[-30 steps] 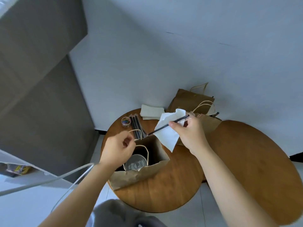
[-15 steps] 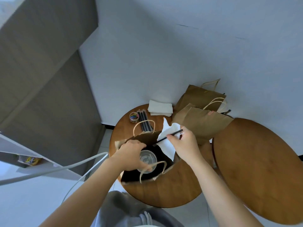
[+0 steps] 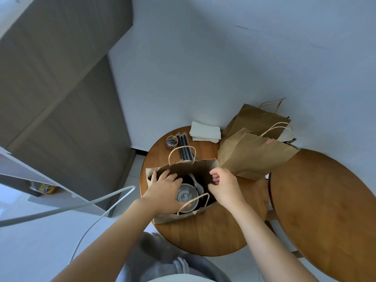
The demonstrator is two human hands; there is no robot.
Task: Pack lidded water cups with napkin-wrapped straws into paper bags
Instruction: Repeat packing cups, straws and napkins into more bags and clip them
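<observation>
Two hands work at the mouth of an open paper bag [image 3: 162, 217] standing on a round wooden table [image 3: 213, 233]: the left hand [image 3: 164, 189] lies over the bag's left rim with fingers straight and spread, holding nothing, while just right of it a lidded cup [image 3: 186, 197] stands inside the bag with a napkin-wrapped straw [image 3: 196, 183] beside it. The right hand [image 3: 225, 184] hovers at the right rim, fingers loosely curled and empty. Behind lie a clip tub [image 3: 172, 141], straws [image 3: 184, 148], napkins [image 3: 205, 132], and, farther right, two packed bags [image 3: 252, 157].
</observation>
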